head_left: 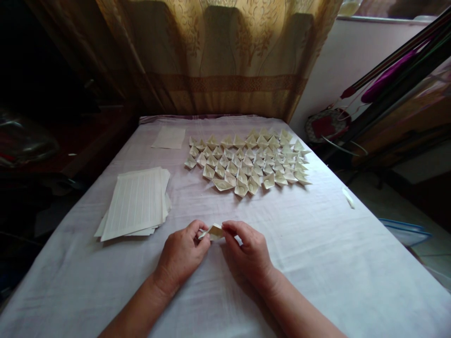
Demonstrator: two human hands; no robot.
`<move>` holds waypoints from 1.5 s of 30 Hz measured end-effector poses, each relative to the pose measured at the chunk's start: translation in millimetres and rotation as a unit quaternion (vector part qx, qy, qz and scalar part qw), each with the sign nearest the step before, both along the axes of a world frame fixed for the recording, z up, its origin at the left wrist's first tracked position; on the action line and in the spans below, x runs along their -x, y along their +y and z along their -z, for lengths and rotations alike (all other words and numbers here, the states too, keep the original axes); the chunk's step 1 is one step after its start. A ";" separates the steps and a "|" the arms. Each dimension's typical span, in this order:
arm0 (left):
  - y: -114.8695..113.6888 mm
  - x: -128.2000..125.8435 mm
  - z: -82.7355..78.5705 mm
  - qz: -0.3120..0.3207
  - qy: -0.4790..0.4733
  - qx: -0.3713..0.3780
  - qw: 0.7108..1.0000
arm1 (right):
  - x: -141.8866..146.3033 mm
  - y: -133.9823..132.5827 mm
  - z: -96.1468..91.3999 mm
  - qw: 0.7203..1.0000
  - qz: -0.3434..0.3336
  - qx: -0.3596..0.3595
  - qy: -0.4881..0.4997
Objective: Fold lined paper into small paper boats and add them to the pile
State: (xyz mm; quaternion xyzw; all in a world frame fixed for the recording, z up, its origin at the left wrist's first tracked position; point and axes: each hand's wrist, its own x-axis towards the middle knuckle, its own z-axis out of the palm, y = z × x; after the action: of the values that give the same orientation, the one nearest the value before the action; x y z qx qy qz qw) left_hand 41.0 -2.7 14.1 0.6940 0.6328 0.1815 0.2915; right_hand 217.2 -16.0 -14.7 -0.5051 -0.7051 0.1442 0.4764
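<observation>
Between my two hands is a small folded paper boat (215,231), its pointed middle standing up. My left hand (183,251) pinches its left end between thumb and fingers. At the other end, the thumb and forefinger of my right hand (248,246) grip the right tip. Beyond the hands, several rows of similar folded paper boats (246,162) stand close together on the cloth. To the left lies a stack of printed paper sheets (136,202), slightly fanned out.
A white cloth (299,263) covers the table. One loose sheet (169,137) lies at the far left, and a small white strip (348,198) rests near the right edge. A gold curtain (218,51) hangs behind. A patterned bag (327,124) is beyond the right edge.
</observation>
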 end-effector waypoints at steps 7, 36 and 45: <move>-1.2 -4.8 3.3 0.033 0.103 -0.036 0.994 | 5.8 -1.1 1.4 0.997 0.018 0.025 0.075; -5.4 -7.5 11.6 -0.021 -0.335 0.175 0.926 | 7.6 -6.6 2.1 0.991 -0.085 -0.024 0.105; -2.8 -7.6 5.1 -0.014 -0.361 0.211 0.908 | -7.5 4.3 -1.4 0.953 -0.020 0.194 0.231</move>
State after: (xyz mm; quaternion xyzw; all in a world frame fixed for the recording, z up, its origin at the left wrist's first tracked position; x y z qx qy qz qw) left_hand 48.5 -5.5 8.9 0.4946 0.5177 0.2862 0.6367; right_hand 224.7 -11.7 -13.3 -0.5262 -0.5444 0.4003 0.5164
